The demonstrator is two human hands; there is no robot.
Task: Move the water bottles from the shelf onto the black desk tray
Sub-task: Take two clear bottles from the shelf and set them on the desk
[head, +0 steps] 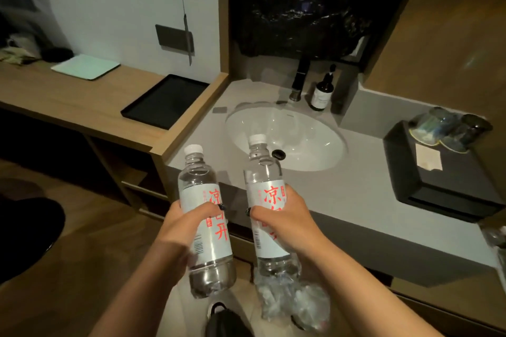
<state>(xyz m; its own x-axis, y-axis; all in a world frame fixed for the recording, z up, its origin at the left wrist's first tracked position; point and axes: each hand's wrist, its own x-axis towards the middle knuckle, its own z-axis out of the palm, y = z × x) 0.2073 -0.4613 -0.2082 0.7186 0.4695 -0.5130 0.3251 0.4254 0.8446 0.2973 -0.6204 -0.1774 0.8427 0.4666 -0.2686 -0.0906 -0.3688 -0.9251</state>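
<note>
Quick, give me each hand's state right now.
Left hand: gripping the left water bottle around its label.
Right hand: gripping the right water bottle around its label.

Left clear plastic water bottle with white cap (204, 216): white label, large red Chinese characters 凉 and 开 readable, middle character hidden by thumb; black barcode lower on label, digits too small

Right clear plastic water bottle with white cap (269, 208): same white label, red 凉 readable, rest covered by fingers

Dark glass pump bottle with white label (321, 96) by basin: print perhaps a brand name, illegible
</note>
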